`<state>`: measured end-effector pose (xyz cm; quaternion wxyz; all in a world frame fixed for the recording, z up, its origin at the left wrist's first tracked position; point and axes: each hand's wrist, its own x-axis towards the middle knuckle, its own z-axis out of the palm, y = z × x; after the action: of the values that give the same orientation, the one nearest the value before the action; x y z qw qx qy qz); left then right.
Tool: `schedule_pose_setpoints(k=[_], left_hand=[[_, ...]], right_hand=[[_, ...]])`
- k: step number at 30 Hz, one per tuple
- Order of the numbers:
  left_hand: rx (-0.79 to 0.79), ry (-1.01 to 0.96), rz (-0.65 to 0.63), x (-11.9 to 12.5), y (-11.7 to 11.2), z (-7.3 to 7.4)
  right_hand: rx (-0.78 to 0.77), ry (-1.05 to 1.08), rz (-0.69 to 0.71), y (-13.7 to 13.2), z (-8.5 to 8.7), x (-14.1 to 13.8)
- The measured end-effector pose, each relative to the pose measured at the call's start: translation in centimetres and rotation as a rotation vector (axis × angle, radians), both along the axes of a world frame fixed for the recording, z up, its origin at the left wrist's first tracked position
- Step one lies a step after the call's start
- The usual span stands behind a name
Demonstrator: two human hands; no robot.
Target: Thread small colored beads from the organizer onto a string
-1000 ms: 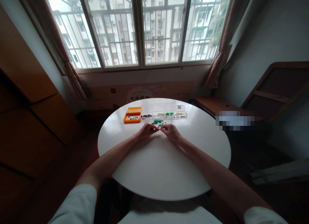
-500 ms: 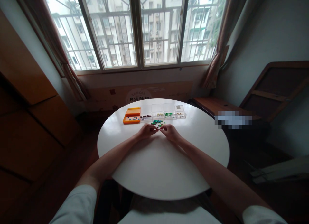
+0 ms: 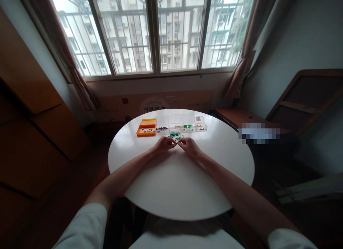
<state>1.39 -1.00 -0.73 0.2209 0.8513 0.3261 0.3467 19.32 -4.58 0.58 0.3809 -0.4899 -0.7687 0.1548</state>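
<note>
My left hand (image 3: 164, 144) and my right hand (image 3: 188, 146) meet fingertip to fingertip over the white round table (image 3: 182, 191). Both are closed in a pinch, and what sits between the fingers is too small to name. Just beyond them lies a loose pile of small green, blue and yellow pieces (image 3: 175, 135). Behind the pile stands a row of clear plastic boxes (image 3: 175, 130) with their lids up. Dark brown pieces (image 3: 162, 128) lie in the left one, and green pieces (image 3: 187, 126) lie farther right.
An orange box (image 3: 146, 133), its lid raised, holds small blue pieces left of the clear boxes. A wooden bench (image 3: 241, 115) stands beyond the table at the right. Past the table are a printed cardboard panel (image 3: 187, 100) and a barred window (image 3: 177, 38).
Both hands keep nearly the same pinch at the same spot. The view has shifted very slightly; the boxes and the pile have not visibly moved.
</note>
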Motion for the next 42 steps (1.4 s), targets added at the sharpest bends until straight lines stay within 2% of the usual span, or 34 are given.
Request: schedule_pose_setpoints(k=[23,35,42], left_hand=[[-0.050,0.036,-0.043,0.16,-0.76,0.72],[-0.008,0.086,-0.028,-0.11,-0.93,0.89],[-0.001,0.083,-0.012,-0.11,-0.91,0.71]], right_hand=[[-0.005,0.003,0.034,-0.06,0.25,0.09],[-0.045,0.015,0.065,-0.33,0.63,0.06],[-0.042,0.016,0.034,-0.35,0.60,0.01]])
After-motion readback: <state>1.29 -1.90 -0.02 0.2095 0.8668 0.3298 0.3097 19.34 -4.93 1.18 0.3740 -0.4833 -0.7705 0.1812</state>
